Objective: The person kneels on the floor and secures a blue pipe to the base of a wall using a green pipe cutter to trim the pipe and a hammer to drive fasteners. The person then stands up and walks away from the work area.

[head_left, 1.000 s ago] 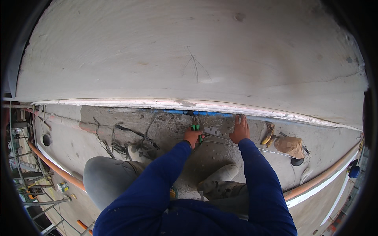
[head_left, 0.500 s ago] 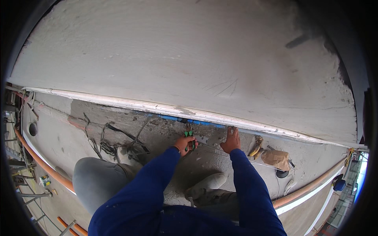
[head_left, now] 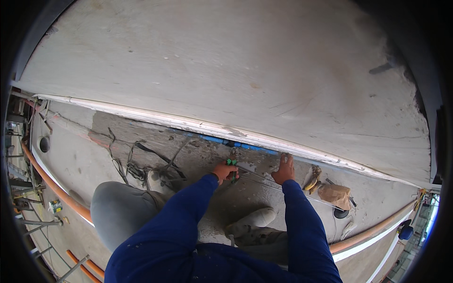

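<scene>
I crouch on a dusty concrete floor at the foot of a grey plastered wall (head_left: 245,70). My left hand (head_left: 223,170) grips green-handled pliers (head_left: 232,164) with the jaws pointing at a blue pipe (head_left: 222,140) that runs along the wall base. My right hand (head_left: 284,168) presses flat on the floor beside the white strip (head_left: 198,126) under the wall. Thin steel wires (head_left: 278,186) run from the pliers past my right wrist toward the right. Both sleeves are dark blue.
A tangle of dark wire (head_left: 132,162) lies left of my knee. A brown paper bag (head_left: 336,194), a yellow-handled tool (head_left: 311,181) and a round floor hole (head_left: 340,213) lie to the right. An orange pipe (head_left: 52,184) edges the slab, scaffolding beyond it.
The view has swung, so the hands sit further right and lower in the picture. My left hand keeps the pliers at the blue pipe. My right hand stays flat on the floor.
</scene>
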Demonstrator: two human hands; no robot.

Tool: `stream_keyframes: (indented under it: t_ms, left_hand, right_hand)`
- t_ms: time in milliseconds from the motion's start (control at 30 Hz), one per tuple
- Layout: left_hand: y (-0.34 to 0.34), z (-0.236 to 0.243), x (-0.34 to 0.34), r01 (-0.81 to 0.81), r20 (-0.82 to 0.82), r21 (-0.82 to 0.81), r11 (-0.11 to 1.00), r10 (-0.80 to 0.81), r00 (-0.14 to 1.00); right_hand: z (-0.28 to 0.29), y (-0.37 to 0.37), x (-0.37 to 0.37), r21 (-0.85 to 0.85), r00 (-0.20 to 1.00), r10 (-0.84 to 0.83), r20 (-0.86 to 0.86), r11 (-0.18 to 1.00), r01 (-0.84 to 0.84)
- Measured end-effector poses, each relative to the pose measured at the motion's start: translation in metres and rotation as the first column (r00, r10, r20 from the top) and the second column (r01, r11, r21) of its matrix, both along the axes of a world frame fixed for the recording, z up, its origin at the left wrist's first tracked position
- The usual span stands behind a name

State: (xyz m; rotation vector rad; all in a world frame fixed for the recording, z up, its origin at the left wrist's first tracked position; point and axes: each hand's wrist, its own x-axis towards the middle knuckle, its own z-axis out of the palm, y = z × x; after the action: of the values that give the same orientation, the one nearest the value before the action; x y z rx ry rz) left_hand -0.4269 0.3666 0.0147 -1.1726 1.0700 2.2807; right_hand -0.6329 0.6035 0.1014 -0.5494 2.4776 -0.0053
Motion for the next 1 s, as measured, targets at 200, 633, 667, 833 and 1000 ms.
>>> stream_keyframes:
  t_ms: [200,633,667,833,1000]
  left_hand:
    - [-0.002,0.006,-0.002,0.003,0.033,-0.022,1.0,-0.003,0.999]
    - [0.004,0.005,-0.012,0.004,0.09,-0.069,0.998,0.003,0.996]
    - [0.004,0.007,-0.013,0.006,0.098,-0.084,0.996,0.002,0.995]
    - [0.003,0.014,-0.01,-0.005,0.048,-0.09,0.996,0.01,0.999]
    - [0.009,0.019,-0.009,-0.079,0.073,-0.056,0.995,0.083,0.994]
  right_hand:
    - [0.001,0.0,0.001,-0.009,1.0,-0.014,-0.001,1.0,0.014]
    - [-0.003,0.005,0.001,-0.061,0.999,0.003,-0.039,0.998,-0.006]
    - [-0.003,0.006,0.0,-0.059,0.999,0.0,-0.04,0.998,-0.002]
    - [0.001,0.005,0.0,-0.042,1.0,-0.002,-0.03,0.999,0.001]
    - [0.0,0.006,0.003,-0.027,0.998,0.005,-0.056,1.0,-0.006]
